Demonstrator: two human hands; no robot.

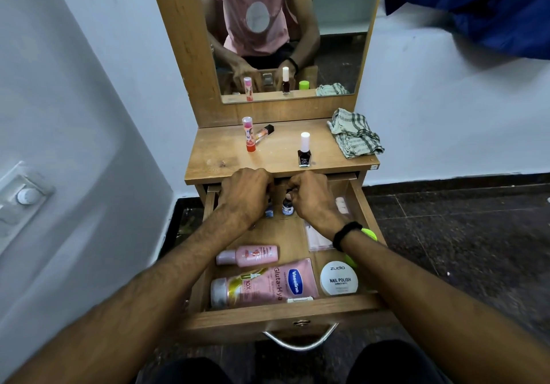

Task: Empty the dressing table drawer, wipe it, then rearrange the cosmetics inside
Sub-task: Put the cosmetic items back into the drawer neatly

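The wooden drawer [285, 309] is pulled out below the dressing table top [217, 157]. Both hands reach into its far end. My left hand [244, 193] is curled over something hidden beneath it. My right hand [312, 199] pinches a small item just above a small dark Nivea jar [287, 208]. Near the front lie a small pink bottle [247, 255], a pink Vaseline tube [268, 285] and a white nail polish remover tub [338, 278]. A green-capped item [369, 234] shows behind my right wrist.
On the table top stand a pink lip balm stick [249, 138] and a dark nail polish bottle [304, 151]; a small orange tube [264, 132] lies beside the stick. A checked cloth [354, 136] lies at the back right. A mirror [285, 29] rises behind. Wall at left.
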